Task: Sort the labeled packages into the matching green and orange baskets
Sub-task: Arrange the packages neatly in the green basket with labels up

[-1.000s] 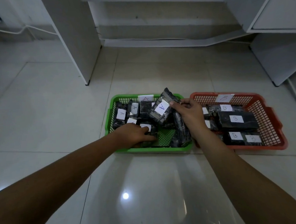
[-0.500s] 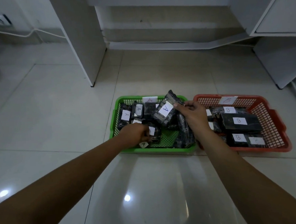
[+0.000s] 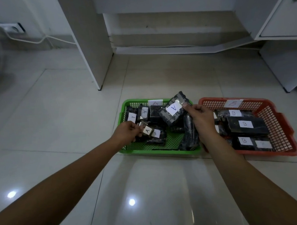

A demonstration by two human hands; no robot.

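A green basket (image 3: 124,108) tagged A sits on the floor, holding several dark packages with white A labels. To its right stands an orange basket (image 3: 283,120) tagged B, with several dark packages labeled B (image 3: 245,125). My right hand (image 3: 200,121) pinches a large dark package labeled A (image 3: 174,110) by its edge, tilted above the green basket. My left hand (image 3: 126,133) pinches a small package labeled A (image 3: 147,130) over the green basket's left part.
Glossy white floor tiles (image 3: 56,110) surround the baskets. A white desk panel (image 3: 90,46) stands behind on the left, a white cabinet (image 3: 282,24) at the right. A wall socket with a cable (image 3: 11,28) is at far left.
My left hand has lifted a small A package out of the pile in the green basket. My right hand keeps holding the large A package in about the same place. The camera tilted slightly.
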